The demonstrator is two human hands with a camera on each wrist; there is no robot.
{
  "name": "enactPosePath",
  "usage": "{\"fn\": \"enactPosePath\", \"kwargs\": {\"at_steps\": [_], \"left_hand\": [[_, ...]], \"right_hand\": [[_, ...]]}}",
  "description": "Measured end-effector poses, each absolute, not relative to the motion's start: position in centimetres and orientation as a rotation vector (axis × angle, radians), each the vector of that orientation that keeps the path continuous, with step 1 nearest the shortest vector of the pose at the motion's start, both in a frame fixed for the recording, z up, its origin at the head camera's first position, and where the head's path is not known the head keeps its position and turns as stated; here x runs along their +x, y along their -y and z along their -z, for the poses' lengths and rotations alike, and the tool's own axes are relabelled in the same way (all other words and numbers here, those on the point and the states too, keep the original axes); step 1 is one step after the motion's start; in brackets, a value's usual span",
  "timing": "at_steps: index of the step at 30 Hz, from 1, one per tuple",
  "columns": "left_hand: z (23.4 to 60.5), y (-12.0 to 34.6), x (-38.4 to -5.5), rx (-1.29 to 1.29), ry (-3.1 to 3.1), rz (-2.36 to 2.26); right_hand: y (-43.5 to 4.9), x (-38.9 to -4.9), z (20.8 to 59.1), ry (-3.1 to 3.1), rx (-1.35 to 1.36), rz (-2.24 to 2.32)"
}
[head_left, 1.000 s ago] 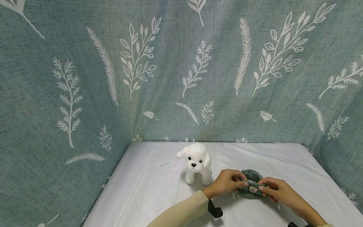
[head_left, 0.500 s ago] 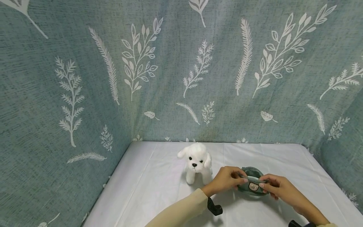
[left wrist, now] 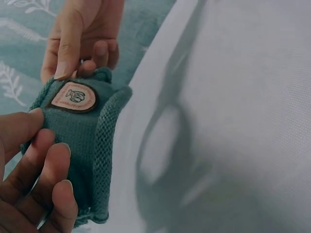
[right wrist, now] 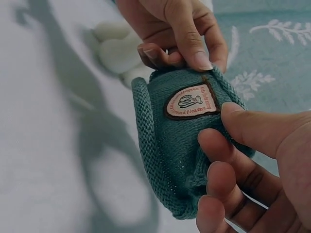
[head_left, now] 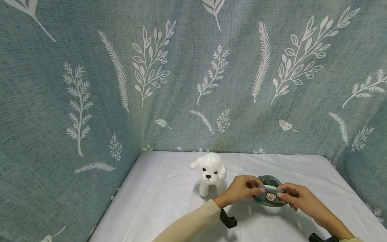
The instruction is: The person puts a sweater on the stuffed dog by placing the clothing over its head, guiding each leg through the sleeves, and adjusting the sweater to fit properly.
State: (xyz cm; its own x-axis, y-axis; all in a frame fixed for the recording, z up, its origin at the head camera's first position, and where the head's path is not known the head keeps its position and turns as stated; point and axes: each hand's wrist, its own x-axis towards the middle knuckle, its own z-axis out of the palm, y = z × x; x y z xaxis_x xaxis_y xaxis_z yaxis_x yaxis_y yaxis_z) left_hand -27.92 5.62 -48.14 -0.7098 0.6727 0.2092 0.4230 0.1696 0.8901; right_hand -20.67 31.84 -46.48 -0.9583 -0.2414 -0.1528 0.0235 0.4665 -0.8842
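Observation:
Both hands hold a small green knitted garment [head_left: 266,200], tube-like, with rolled edges and a pale patch [right wrist: 190,101] on its near side. In the head view it forms an open ring above the sheet, its shadow falling below. My left hand [head_left: 243,191] pinches the upper edge left of the patch between thumb and fingers. On the other side of the patch, my right hand [head_left: 297,196] pinches the same edge. A white plush dog [head_left: 210,173] stands upright left of the garment, behind my left forearm, facing forward.
A white sheet [head_left: 151,195] covers the table. Green leaf-patterned cloth [head_left: 181,74] walls the back and both sides. Black wrist mounts [head_left: 228,220] sit on the wrists, and the left sleeve is beige.
The hands have raised the garment slightly, and its patch side has tilted more into view with the ring opening up. The plush dog stays where it was.

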Motion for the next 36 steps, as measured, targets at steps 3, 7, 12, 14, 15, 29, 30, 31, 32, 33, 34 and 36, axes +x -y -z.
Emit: {"fn": "enactPosePath", "kwargs": {"at_steps": [3, 7, 12, 14, 15, 29, 30, 31, 32, 33, 34, 36], "left_hand": [[47.8, -5.4, -28.0, 1.071, -2.205, -1.565], [47.2, -5.2, -28.2, 1.087, -2.211, -1.574], [46.5, -5.0, -28.2, 1.132, -2.241, -1.556], [46.1, -5.0, -28.1, 1.148, -2.252, -1.549], [45.9, -5.0, -28.1, 1.158, -2.260, -1.544], [42.9, -4.5, -28.2, 1.263, -2.281, -1.546], [42.7, -4.5, -28.2, 1.267, -2.281, -1.545], [42.5, -4.4, -28.2, 1.270, -2.285, -1.539], [42.3, -4.3, -28.2, 1.275, -2.289, -1.533], [42.1, -4.2, -28.2, 1.279, -2.294, -1.526], [41.9, -4.1, -28.3, 1.283, -2.296, -1.523], [41.6, -3.9, -28.3, 1.294, -2.303, -1.514]], "right_hand": [[-31.7, -20.9, 46.0, -2.480, -0.169, 1.481], [-31.4, -21.0, 45.4, -2.494, -0.182, 1.497], [-31.1, -20.8, 44.6, -2.509, -0.186, 1.506], [-31.1, -20.8, 44.2, -2.521, -0.171, 1.503], [-31.1, -20.7, 44.0, -2.527, -0.163, 1.502], [-30.6, -20.9, 41.5, -2.601, -0.210, 1.495], [-30.6, -20.9, 41.4, -2.605, -0.216, 1.496], [-30.5, -21.0, 41.3, -2.609, -0.224, 1.496], [-30.5, -21.0, 41.1, -2.613, -0.233, 1.499], [-30.4, -21.0, 41.0, -2.618, -0.244, 1.501], [-30.3, -21.1, 40.8, -2.623, -0.256, 1.505], [-30.2, -21.1, 40.5, -2.632, -0.277, 1.511]]}}
